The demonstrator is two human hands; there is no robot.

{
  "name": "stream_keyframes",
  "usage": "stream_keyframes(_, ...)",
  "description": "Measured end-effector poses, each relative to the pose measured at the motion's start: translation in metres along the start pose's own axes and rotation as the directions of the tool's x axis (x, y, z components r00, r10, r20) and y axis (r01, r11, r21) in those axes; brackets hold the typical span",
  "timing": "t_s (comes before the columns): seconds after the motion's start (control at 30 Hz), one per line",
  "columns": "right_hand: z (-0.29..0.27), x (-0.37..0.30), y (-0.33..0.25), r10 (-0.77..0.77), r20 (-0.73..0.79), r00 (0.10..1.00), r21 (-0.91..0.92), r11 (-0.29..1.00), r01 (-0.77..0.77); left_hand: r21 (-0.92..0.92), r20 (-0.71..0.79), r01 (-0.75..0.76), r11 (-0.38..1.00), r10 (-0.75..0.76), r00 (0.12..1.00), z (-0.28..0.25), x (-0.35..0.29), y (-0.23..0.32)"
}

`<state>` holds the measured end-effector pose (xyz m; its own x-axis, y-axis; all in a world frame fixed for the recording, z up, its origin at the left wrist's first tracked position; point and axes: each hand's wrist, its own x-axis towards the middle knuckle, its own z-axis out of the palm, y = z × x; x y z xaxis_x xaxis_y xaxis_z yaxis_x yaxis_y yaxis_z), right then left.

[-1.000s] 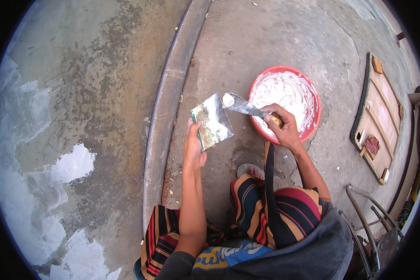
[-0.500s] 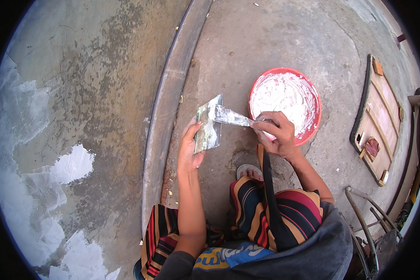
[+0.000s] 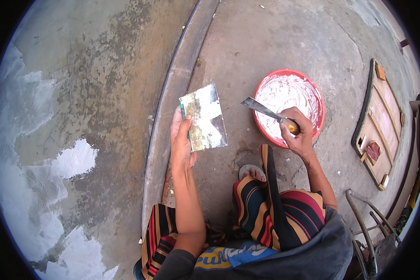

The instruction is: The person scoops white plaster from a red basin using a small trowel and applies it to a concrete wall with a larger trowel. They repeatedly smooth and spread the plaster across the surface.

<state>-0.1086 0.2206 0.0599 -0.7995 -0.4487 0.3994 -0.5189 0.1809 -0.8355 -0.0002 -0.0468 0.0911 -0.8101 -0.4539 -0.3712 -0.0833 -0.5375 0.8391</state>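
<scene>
My left hand (image 3: 181, 137) is closed around the edge of a flat rectangular plate (image 3: 203, 123), shiny in places and smeared with white putty and brownish stains. Its broad face is turned up towards me. In my right hand (image 3: 302, 133) is a putty knife (image 3: 264, 108), gripped by a handle with a yellowish end. The knife's grey blade points left, apart from the plate, over the near-left rim of a red basin (image 3: 271, 138). Creamy white putty (image 3: 284, 93) coats the inside of the basin.
Left of me rises a stained grey wall (image 3: 121, 93) with white patches (image 3: 77, 158), and a narrow ledge (image 3: 170, 88) runs along its foot. At the right lie a framed wooden panel (image 3: 382, 119) and a metal tube frame (image 3: 366, 224). My sandalled foot (image 3: 253, 172) is below the basin.
The putty knife has come away from the plate and swung right, over the basin's edge, its blade now looking cleaner. My left hand has turned the plate's face more upward.
</scene>
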Motion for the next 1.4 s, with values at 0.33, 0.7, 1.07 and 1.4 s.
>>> stream_keyframes(0.33, 0.016, 0.006, -0.021, 0.356, 0.431, 0.829, 0.477, 0.69, -0.544, -0.062, 0.047, -0.017, 0.998, 0.02, 0.999, 0.007, -0.006, -0.014)
stream_keyframes(0.7, -0.049, -0.042, 0.008, 0.528, -0.134, 0.839, 0.193, 0.844, -0.501, 0.024, -0.103, -0.041, 0.999, 0.043, 0.994, -0.015, -0.015, -0.003)
stream_keyframes(1.07, -0.067, -0.123, 0.086, 0.765, -0.396, 0.507, 0.266, 0.625, -0.734, -0.042, -0.082, 0.014, 0.999, -0.018, 0.996, -0.045, -0.017, -0.032)
stream_keyframes(1.4, -0.077, -0.073, 0.172, 0.668, -0.526, 0.526, 0.232, 0.708, -0.667, -0.109, -0.078, -0.004, 0.994, -0.004, 0.997, -0.046, -0.023, -0.033)
